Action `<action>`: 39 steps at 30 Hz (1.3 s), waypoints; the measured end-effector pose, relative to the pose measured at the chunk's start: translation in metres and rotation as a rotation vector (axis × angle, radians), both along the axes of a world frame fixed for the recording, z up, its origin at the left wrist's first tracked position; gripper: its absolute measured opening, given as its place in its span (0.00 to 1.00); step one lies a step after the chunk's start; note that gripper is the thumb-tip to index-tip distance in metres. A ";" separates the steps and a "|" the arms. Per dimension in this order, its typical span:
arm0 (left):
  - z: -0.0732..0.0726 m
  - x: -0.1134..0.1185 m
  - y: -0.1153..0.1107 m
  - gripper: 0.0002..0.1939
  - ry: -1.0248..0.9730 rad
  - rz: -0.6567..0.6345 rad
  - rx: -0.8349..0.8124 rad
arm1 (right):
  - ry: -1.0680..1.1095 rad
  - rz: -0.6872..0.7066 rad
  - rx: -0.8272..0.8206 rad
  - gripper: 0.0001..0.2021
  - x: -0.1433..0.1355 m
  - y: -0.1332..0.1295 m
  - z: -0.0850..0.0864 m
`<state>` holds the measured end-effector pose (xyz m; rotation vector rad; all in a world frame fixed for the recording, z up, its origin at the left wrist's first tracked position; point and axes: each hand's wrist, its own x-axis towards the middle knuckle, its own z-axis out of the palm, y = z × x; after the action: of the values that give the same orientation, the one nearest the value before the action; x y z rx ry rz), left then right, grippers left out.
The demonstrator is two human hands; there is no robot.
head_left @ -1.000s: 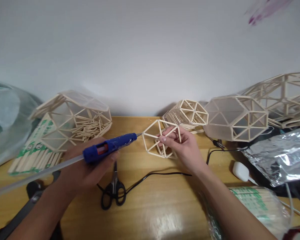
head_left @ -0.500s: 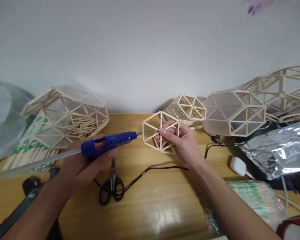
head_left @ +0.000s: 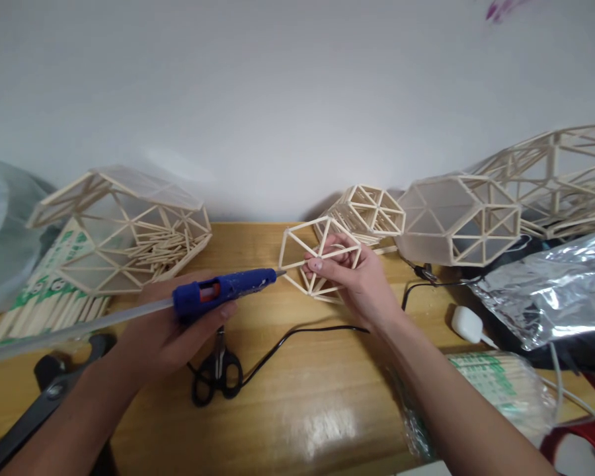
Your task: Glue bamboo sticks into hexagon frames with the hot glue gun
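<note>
My left hand (head_left: 171, 334) is closed around a blue hot glue gun (head_left: 223, 291), with a long translucent glue stick (head_left: 79, 329) trailing from its back. The metal nozzle points right and lies close to the left edge of a hexagonal wooden stick frame (head_left: 297, 230); whether they touch I cannot tell. My right hand (head_left: 350, 277) pinches that frame near its centre, where the spokes meet, and holds it up tilted above the table. Part of the frame is hidden by my fingers. Below the glue gun lie black-handled scissors (head_left: 218, 373).
Finished-looking stick frameworks line the wall: one holding short sticks (head_left: 119, 264), a hexagonal bundle (head_left: 371, 208), a covered one (head_left: 456, 225) and a larger one (head_left: 560, 172). A black cord (head_left: 297, 334) crosses the table. At right are silver foil (head_left: 555, 291), a white charger (head_left: 469, 324) and packaged sticks (head_left: 500, 383).
The hexagonal frame has turned and tilted in my right hand. My left hand has moved the glue gun slightly right, its nozzle now lower on the frame's left side.
</note>
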<state>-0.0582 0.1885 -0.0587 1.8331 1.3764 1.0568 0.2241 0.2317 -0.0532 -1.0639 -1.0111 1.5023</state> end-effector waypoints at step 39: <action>0.011 0.004 -0.001 0.07 0.261 -0.136 0.273 | 0.122 -0.068 -0.095 0.27 0.002 0.003 0.001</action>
<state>-0.0540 0.1872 -0.0480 2.2981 1.2763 1.0006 0.2260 0.2344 -0.0517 -1.0489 -0.8180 1.5528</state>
